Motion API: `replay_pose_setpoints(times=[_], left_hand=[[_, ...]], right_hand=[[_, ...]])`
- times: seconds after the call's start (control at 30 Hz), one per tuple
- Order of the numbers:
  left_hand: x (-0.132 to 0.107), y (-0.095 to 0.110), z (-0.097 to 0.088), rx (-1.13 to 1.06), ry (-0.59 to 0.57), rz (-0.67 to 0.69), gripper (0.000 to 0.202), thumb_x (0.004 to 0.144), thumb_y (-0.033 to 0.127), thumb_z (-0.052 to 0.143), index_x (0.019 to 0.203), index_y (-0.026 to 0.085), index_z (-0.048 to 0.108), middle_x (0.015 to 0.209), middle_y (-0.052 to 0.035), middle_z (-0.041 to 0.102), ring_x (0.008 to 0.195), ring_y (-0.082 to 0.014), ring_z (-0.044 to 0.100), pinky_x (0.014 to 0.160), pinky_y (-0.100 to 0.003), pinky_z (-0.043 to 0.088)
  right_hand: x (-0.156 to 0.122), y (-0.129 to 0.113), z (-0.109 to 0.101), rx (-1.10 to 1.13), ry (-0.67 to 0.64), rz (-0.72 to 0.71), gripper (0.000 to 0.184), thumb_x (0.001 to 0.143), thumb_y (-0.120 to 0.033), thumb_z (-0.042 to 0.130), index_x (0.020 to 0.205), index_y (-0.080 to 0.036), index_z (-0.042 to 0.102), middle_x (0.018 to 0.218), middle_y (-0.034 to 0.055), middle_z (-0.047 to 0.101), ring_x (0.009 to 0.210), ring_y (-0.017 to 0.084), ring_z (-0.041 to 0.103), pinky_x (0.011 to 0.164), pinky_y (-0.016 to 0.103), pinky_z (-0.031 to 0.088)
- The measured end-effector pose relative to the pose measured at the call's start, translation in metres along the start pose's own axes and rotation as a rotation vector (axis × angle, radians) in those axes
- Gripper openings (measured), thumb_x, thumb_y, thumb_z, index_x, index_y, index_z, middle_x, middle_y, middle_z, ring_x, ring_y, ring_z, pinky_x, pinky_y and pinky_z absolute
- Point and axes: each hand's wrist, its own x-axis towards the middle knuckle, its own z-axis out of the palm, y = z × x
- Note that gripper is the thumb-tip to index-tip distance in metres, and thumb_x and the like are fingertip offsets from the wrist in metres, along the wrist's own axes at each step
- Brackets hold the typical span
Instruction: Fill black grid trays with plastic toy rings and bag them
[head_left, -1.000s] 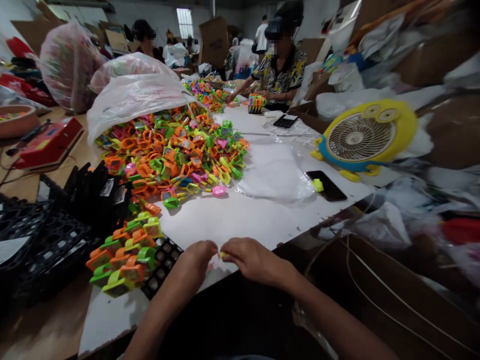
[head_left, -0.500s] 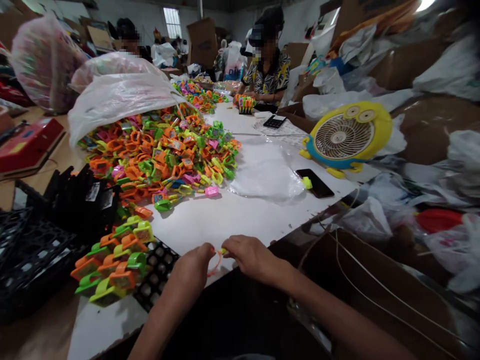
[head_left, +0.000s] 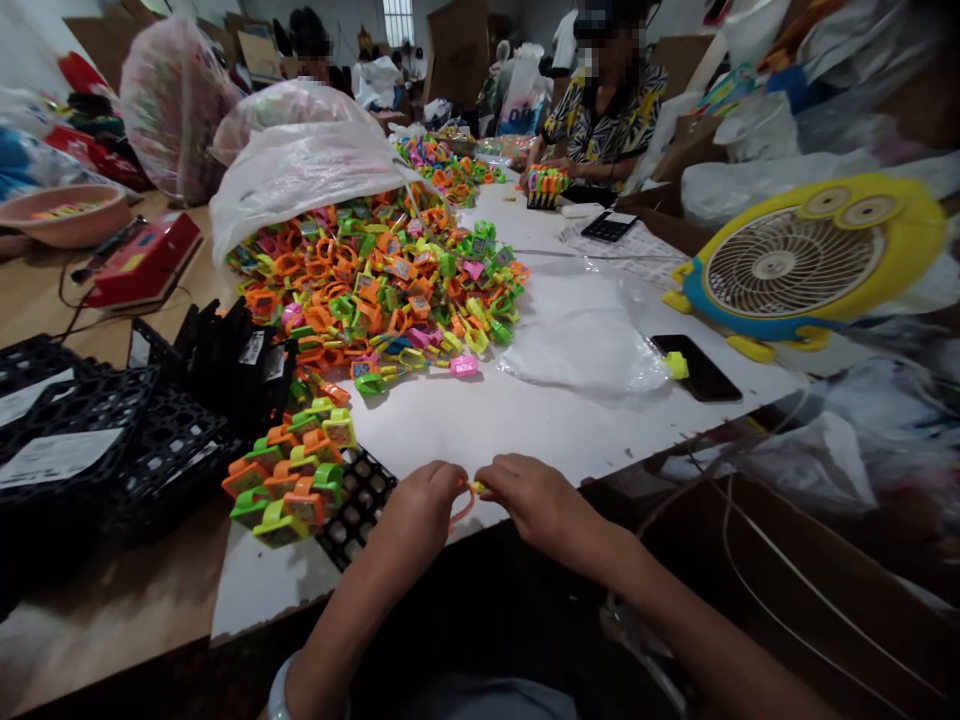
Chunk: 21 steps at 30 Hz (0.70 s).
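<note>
My left hand (head_left: pixel 420 508) is closed on an orange plastic band (head_left: pixel 463 512), whose thin loop shows below the fingertips. Close beside it, my right hand (head_left: pixel 534 497) pinches a small yellow piece (head_left: pixel 480 487) against the band's end. The fingers hide most of both parts. To the left of my hands, a black grid tray (head_left: pixel 358 505) carries rows of orange, green and yellow watch-like plastic toys (head_left: pixel 289 478). Beyond, a large heap of similar toys (head_left: pixel 375 280) spills from a white plastic bag (head_left: pixel 307 185) onto the white tabletop (head_left: pixel 420 425).
Stacked black trays (head_left: pixel 97 430) stand at left, near a red device (head_left: pixel 146 262) and a pink basin (head_left: pixel 67 215). A clear bag (head_left: pixel 581 335), a phone (head_left: pixel 701 370) and a yellow fan (head_left: pixel 795 260) lie rightward. A co-worker (head_left: pixel 604 120) sits across the table.
My view has turned left, so everything sits further right in the picture. Both hands stay close together, still holding the orange band and the yellow piece.
</note>
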Motion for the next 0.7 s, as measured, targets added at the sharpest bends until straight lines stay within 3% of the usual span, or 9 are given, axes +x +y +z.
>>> replay_pose_setpoints(times=[0.17,0.3,0.4,0.57,0.7], left_hand=[[-0.005,-0.009,0.003,0.108,0.129,0.102,0.018,0.091,0.009,0.045,0.089,0.017,0.061,0.081,-0.0054,0.067,0.075,-0.0183,0.064,0.066,-0.027,0.049],[-0.009,-0.009,-0.001,0.032,0.222,0.154,0.021,0.092,0.009,0.042,0.092,0.018,0.060,0.080,-0.0041,0.068,0.073,-0.0151,0.064,0.066,-0.024,0.050],[-0.011,-0.008,-0.002,0.016,0.233,0.167,0.024,0.090,0.005,0.042,0.096,0.018,0.061,0.085,-0.0049,0.069,0.078,-0.0152,0.065,0.069,-0.025,0.052],[-0.011,-0.008,0.004,0.175,0.244,0.251,0.021,0.088,0.006,0.049,0.099,0.018,0.062,0.098,-0.0083,0.069,0.087,-0.0196,0.066,0.076,-0.031,0.055],[-0.012,-0.009,0.010,0.222,0.271,0.300,0.020,0.089,0.006,0.051,0.102,0.017,0.061,0.099,-0.0100,0.068,0.088,-0.0203,0.065,0.077,-0.033,0.055]], right_hand=[[0.010,-0.009,0.002,-0.083,-0.008,0.003,0.017,0.094,-0.013,0.047,0.091,-0.017,0.064,0.075,0.0042,0.061,0.069,0.017,0.053,0.064,0.030,0.038],[0.014,-0.007,-0.006,0.216,-0.050,-0.015,0.015,0.096,-0.019,0.048,0.096,-0.019,0.064,0.085,0.0042,0.066,0.077,0.016,0.059,0.070,0.028,0.044],[0.012,-0.004,-0.011,0.393,-0.062,-0.051,0.018,0.099,-0.026,0.046,0.099,-0.020,0.063,0.091,0.0044,0.066,0.083,0.016,0.061,0.075,0.029,0.047],[0.007,-0.004,-0.007,0.394,-0.050,0.048,0.019,0.097,-0.036,0.052,0.095,-0.019,0.061,0.090,0.0042,0.065,0.083,0.017,0.058,0.074,0.030,0.046],[0.008,-0.007,-0.001,0.370,-0.011,0.077,0.018,0.096,-0.030,0.052,0.083,-0.019,0.060,0.080,0.0019,0.062,0.076,0.016,0.055,0.070,0.028,0.042]])
